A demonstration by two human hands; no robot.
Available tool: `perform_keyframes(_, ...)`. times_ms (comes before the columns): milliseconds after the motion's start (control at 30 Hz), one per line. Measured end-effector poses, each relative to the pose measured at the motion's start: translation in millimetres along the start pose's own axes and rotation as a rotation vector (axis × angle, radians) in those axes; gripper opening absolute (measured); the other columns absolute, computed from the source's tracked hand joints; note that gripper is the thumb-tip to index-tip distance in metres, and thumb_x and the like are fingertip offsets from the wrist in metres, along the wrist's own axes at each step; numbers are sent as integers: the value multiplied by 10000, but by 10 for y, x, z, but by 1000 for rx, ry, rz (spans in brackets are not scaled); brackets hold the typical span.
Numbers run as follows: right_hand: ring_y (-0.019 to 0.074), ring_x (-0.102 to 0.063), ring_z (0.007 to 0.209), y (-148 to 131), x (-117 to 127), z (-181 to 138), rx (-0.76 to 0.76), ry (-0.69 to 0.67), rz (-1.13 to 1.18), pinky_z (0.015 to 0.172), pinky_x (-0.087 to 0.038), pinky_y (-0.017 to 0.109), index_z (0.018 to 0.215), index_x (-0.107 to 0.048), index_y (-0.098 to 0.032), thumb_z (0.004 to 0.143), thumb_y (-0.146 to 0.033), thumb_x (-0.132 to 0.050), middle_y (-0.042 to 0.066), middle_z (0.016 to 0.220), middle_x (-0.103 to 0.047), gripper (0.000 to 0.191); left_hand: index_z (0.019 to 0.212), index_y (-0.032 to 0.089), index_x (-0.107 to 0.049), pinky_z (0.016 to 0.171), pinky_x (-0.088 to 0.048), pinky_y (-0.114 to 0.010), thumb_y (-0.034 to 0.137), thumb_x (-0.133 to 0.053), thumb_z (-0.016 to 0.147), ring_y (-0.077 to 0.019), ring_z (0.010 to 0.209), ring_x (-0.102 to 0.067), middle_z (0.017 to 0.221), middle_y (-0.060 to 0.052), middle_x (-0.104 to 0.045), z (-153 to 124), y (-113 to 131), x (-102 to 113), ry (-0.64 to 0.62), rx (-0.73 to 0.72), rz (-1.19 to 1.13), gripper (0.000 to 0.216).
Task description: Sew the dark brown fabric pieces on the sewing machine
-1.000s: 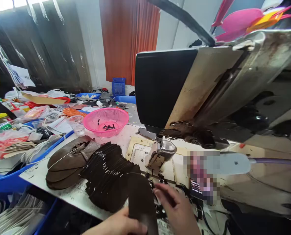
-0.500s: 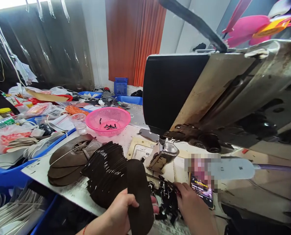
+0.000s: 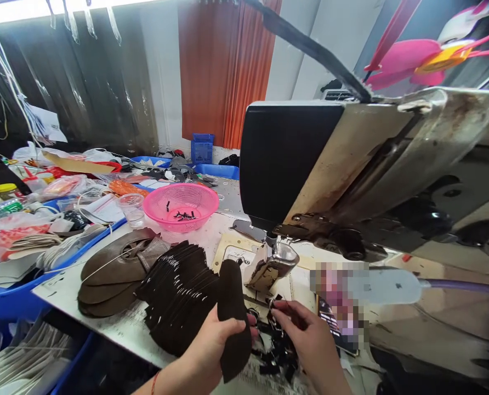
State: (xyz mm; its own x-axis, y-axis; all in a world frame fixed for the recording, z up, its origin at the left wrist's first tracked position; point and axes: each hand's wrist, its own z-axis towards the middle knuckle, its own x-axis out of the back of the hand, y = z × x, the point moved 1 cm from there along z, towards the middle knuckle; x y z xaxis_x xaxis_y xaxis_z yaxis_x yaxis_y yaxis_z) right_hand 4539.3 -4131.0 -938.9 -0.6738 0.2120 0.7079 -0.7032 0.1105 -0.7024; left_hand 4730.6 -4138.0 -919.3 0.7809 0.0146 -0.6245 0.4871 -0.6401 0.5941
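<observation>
My left hand [image 3: 211, 345] grips a dark brown oval leather piece [image 3: 231, 318], held upright in front of the sewing machine [image 3: 351, 164]. My right hand [image 3: 306, 340] pinches at a heap of small black buckle pieces [image 3: 275, 351] on the table edge; what sits between its fingertips is too small to name. A fanned stack of dark brown leather pieces [image 3: 178, 296] lies just left of my left hand. The presser foot [image 3: 273, 263] stands right behind both hands.
A pink mesh basket [image 3: 181, 206] with small black parts sits behind the stack. Larger brown leather pieces [image 3: 113, 269] lie to the left. Blue trays [image 3: 18, 296] full of clutter line the left side. A phone [image 3: 337, 329] lies right of my right hand.
My left hand has raised the brown leather piece higher and more upright. My right hand has shifted left from beside the phone onto the heap of black buckle pieces.
</observation>
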Motion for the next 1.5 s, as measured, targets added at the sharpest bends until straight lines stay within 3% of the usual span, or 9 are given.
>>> perform_keyframes(133, 176, -636, 622, -161, -124, -216, -197, -25, 564, 515, -468, 246, 978, -683, -186, 697, -541, -699, 37, 756, -712, 453, 922, 132, -608, 746, -456, -301, 198, -796, 585, -194, 782, -624, 887, -73, -676, 20, -21, -91, -95, -116, -1, 391)
perform_keyframes(200, 169, -630, 633, -282, -176, -302, -256, -4, 772, 545, -475, 244, 976, -709, -199, 642, -493, -766, 26, 746, -707, 448, 926, 122, -632, 774, -447, -301, 184, -817, 559, -204, 817, -610, 871, -73, -674, 20, -23, -122, -156, -188, 42, 415)
perform_keyframes(333, 205, -654, 772, -412, -185, -368, -183, 47, 715, 715, -511, 275, 878, -724, -209, 637, -418, -763, 43, 814, -718, 321, 811, 133, -618, 695, -422, -270, 135, -800, 530, -158, 714, -548, 743, -22, -634, 34, -9, -109, -51, -283, 228, 335)
perform_keyframes(567, 184, -586, 645, -390, -122, -344, -127, -53, 535, 608, -473, 275, 756, -628, -203, 678, -464, -700, 12, 672, -618, 281, 732, 143, -584, 649, -401, -263, 94, -736, 503, -144, 668, -509, 687, -4, -606, 15, -6, -78, -54, -254, 344, 279)
perform_keyframes(700, 164, -566, 671, -453, -77, -372, -224, -140, 665, 632, -464, 251, 697, -642, -194, 681, -539, -715, 5, 657, -601, 353, 794, 144, -603, 657, -410, -256, 94, -750, 509, -147, 699, -524, 754, -11, -625, -18, 7, -85, -69, -302, 323, 324)
perform_keyframes(867, 95, -473, 526, -436, -84, -398, -406, -136, 766, 448, -322, 182, 789, -696, -185, 577, -586, -791, 3, 639, -614, 464, 789, 124, -632, 660, -422, -258, 165, -779, 521, -148, 697, -535, 748, -22, -635, 4, -7, -53, -127, -297, 317, 308)
perform_keyframes(1133, 169, -601, 659, -405, -85, -396, -398, -85, 726, 585, -453, 236, 842, -765, -204, 481, -484, -857, 36, 714, -717, 467, 644, 117, -619, 516, -323, -211, 143, -720, 531, -82, 535, -434, 561, 24, -549, 26, 26, -39, -28, -240, 343, 154)
perform_keyframes(1300, 119, -504, 509, -383, -107, -366, -414, -185, 638, 436, -367, 209, 792, -757, -179, 548, -557, -801, 14, 588, -645, 451, 574, 117, -604, 484, -308, -210, 113, -712, 506, -73, 482, -421, 506, 25, -538, 33, 22, -42, 1, -262, 354, 128)
perform_keyframes(1500, 180, -611, 651, -326, -48, -346, -328, 9, 697, 602, -496, 245, 723, -716, -171, 531, -535, -826, 47, 657, -687, 426, 780, 93, -650, 636, -478, -276, 348, -784, 622, -169, 651, -618, 738, -86, -687, 91, -27, 18, -7, -64, -14, 329)
